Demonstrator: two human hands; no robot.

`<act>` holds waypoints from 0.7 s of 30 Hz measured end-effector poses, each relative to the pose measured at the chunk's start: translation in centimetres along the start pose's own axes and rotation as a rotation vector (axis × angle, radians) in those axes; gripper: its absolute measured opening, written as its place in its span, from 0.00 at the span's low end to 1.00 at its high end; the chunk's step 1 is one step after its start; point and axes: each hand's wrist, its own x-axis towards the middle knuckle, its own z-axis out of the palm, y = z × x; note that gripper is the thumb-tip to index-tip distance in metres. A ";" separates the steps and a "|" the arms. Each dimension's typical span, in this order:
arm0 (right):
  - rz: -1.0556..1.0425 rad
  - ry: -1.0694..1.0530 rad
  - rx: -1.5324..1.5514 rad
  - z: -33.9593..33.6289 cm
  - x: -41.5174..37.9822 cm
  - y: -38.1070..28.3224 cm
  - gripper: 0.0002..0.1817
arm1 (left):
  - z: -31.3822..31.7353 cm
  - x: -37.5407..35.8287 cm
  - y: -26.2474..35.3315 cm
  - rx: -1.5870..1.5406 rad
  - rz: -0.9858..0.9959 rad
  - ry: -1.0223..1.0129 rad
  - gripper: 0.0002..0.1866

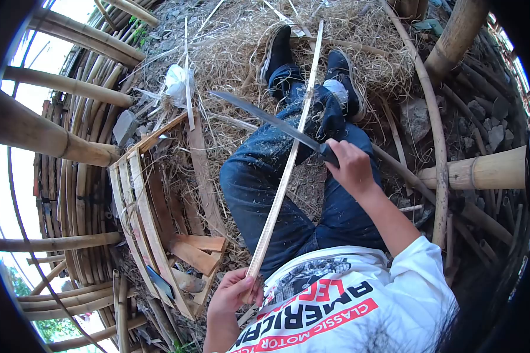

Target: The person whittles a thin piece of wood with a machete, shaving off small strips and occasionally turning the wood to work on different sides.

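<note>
The strip [285, 176] runs before me, its near end in my left hand [233, 294]; the knife [271, 121] crosses it from my right hand [354, 167] — slatted frame [156, 226] leftward, bamboo pole [483, 170] rightward, shavings [386, 70] around my shoes [280, 52].

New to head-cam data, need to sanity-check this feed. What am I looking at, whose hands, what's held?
No machine here: these are a person's bare hands. The single picture comes from a camera worn on their head, looking forward and down past the shirt and jeans.

The left hand grips the near end of a long, pale strip. The right hand holds a knife by its handle; its blade crosses the strip.

The work surface is the ground, strewn with shavings. A slatted wooden crate stands to the left, with a white bag beyond it.
</note>
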 end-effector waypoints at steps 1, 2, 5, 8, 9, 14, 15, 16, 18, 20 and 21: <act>-0.018 0.008 -0.012 0.4 0.2 0.8 0.32 | 0.4 -0.3 0.1 -0.088 0.011 -0.029 0.13; -0.019 0.014 -0.020 1.2 0.3 1.6 0.33 | 0.9 -0.7 0.4 -0.068 0.026 0.014 0.14; -0.049 0.087 -0.050 2.4 1.2 3.3 0.32 | 2.1 -2.1 1.3 -0.182 0.017 0.014 0.14; 0.061 0.071 -0.112 2.2 2.9 4.2 0.28 | 2.5 -4.0 2.0 -0.246 0.070 0.135 0.15; 0.144 0.053 -0.147 2.2 3.3 4.8 0.27 | 2.5 -4.5 2.2 -0.257 0.084 0.148 0.16; 0.299 0.017 -0.104 1.7 3.7 6.7 0.18 | 3.1 -4.4 2.1 -0.093 0.057 0.229 0.18; 0.316 0.009 -0.078 1.3 3.5 6.5 0.17 | 3.3 -4.2 2.2 -0.078 0.065 0.220 0.18; 0.315 0.031 -0.041 1.0 3.1 5.9 0.16 | 3.5 -4.1 2.3 -0.065 0.070 0.210 0.17; 0.272 0.042 0.011 0.3 2.2 4.3 0.17 | 3.0 -3.5 2.4 -0.071 0.121 0.087 0.14; 0.173 0.041 0.104 -0.4 1.4 2.3 0.19 | 2.8 -3.2 2.7 0.024 0.102 0.088 0.14; 0.126 0.026 0.140 -0.6 1.0 1.4 0.21 | 2.9 -3.1 2.8 0.118 0.084 0.086 0.14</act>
